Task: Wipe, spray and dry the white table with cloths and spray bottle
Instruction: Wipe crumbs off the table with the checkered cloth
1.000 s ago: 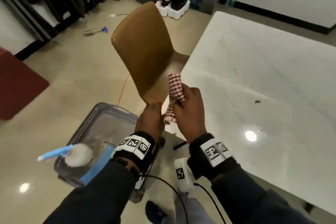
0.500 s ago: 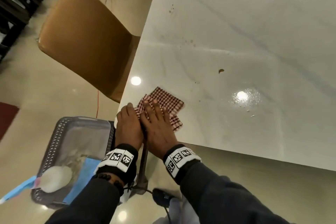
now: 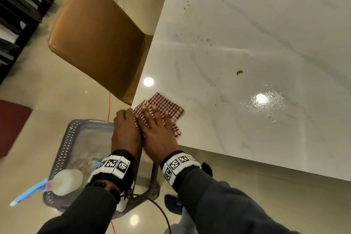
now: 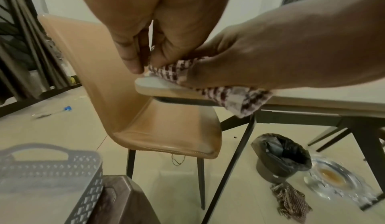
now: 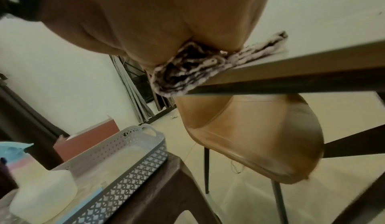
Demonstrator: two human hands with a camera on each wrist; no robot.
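Note:
A red-and-white checked cloth (image 3: 167, 108) lies folded on the near left corner of the white marble table (image 3: 247, 15). My right hand (image 3: 153, 115) presses flat on it with its fingers spread. My left hand (image 3: 124, 113) sits at the table's corner, and in the left wrist view its fingertips (image 4: 135, 66) pinch the cloth (image 4: 239, 99) at its left edge. Part of the cloth hangs over the table edge (image 5: 172, 79). A brown spot (image 3: 239, 72), small drops (image 3: 207, 41) and a wet patch (image 3: 266, 100) mark the table. The white spray bottle (image 3: 66, 180) stands in a grey basket (image 3: 62, 150).
A tan chair (image 3: 98, 40) stands against the table's left side. The basket rests on a brown stool (image 4: 125, 199) by my left arm. Under the table are a bin with a black bag (image 4: 281, 156), another checked cloth (image 4: 291, 201) and a glass dish (image 4: 333, 178).
A second ago both hands held the folded cloth up above the table's corner. They then laid it on the corner, and the right hand spread flat on it.

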